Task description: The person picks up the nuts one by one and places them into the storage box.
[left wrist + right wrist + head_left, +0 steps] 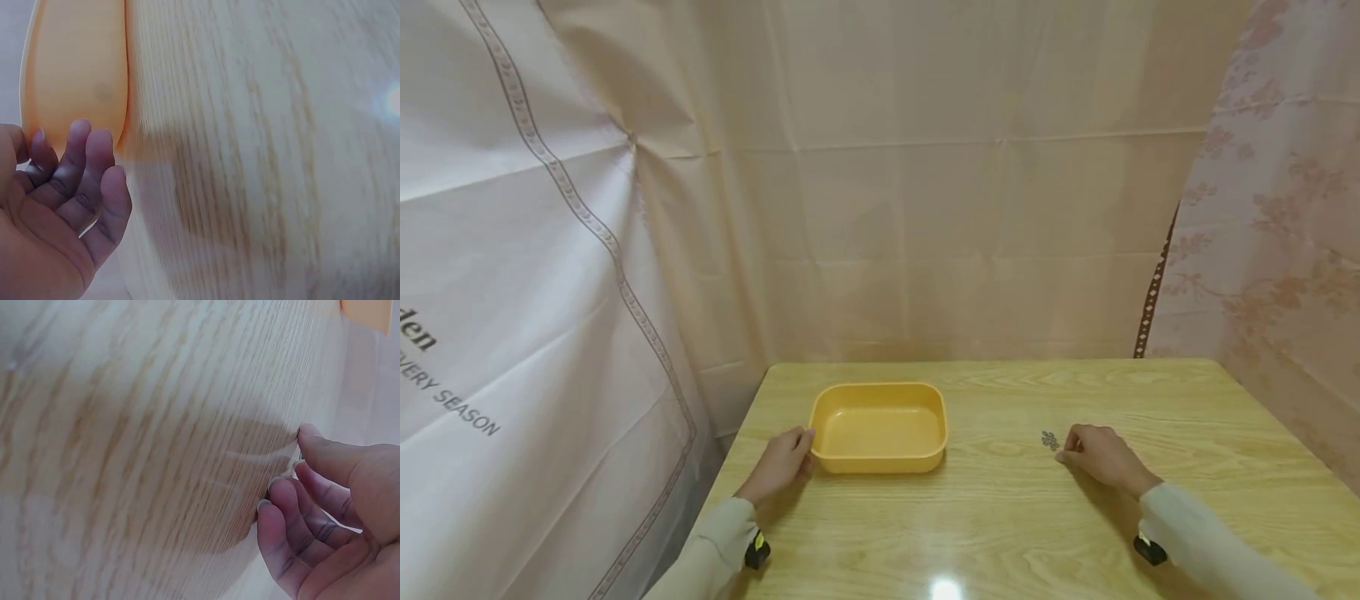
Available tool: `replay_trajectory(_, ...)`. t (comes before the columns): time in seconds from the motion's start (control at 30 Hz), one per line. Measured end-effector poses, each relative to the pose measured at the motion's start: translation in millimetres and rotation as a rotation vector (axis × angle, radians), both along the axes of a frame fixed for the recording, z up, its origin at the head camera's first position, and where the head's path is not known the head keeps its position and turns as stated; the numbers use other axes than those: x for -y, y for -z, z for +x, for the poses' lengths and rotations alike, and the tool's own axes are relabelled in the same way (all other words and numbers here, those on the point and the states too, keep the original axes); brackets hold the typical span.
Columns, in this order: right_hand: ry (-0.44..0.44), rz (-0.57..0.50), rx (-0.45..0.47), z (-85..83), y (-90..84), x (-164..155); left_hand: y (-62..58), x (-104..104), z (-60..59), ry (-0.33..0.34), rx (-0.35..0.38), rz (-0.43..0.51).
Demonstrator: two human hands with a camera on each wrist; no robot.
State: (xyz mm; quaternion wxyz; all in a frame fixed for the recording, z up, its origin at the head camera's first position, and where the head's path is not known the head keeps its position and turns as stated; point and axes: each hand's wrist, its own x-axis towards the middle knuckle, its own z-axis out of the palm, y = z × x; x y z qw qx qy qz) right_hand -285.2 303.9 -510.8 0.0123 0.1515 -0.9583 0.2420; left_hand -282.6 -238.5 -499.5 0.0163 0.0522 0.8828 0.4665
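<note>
From the head camera, a yellow tray (878, 429) sits on the wooden table (1015, 517), left of centre. The left hand (781, 463) rests on the table at the tray's near-left corner, fingertips touching its rim, fingers loosely bent and closed round nothing. To the right, a small grey ornament (1049, 440) lies flat on the table, well apart from the tray. The right hand (1101, 457) lies just beside it, fingertips right at its edge; whether they actually touch it is hard to tell at this size. Both forearms, in pale sleeves, reach in from the near edge.

The left wrist view shows the left hand (53, 212) palm up, fingers relaxed and slightly curled, their tips against the tray's outer wall (75, 75).

The right wrist view shows the right hand (331, 512) with fingers gently curled toward the table (144, 444), thumb above them, its grip holding nothing that can be made out; the ornament is hidden here.
</note>
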Motion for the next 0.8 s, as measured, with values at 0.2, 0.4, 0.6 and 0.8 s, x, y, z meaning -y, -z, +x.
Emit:
replay_trajectory(0.2,0.003,-0.017,0.011,-3.2,-1.0,4.2,2.3,2.6,-2.0,0.010,0.002,0.016)
replay_trajectory(0.4,-0.001,-0.013,-0.015,-6.6,1.9,5.0,3.8,2.9,-2.4,0.018,-0.004,0.009)
replay_trajectory(0.6,-0.001,-0.040,-0.026,-7.7,6.4,4.0,4.2,2.2,-2.0,0.017,-0.009,0.013)
replay_trajectory(0.8,0.007,-0.080,-0.015,-6.9,6.8,4.6,4.3,1.8,-2.5,0.016,-0.001,0.030)
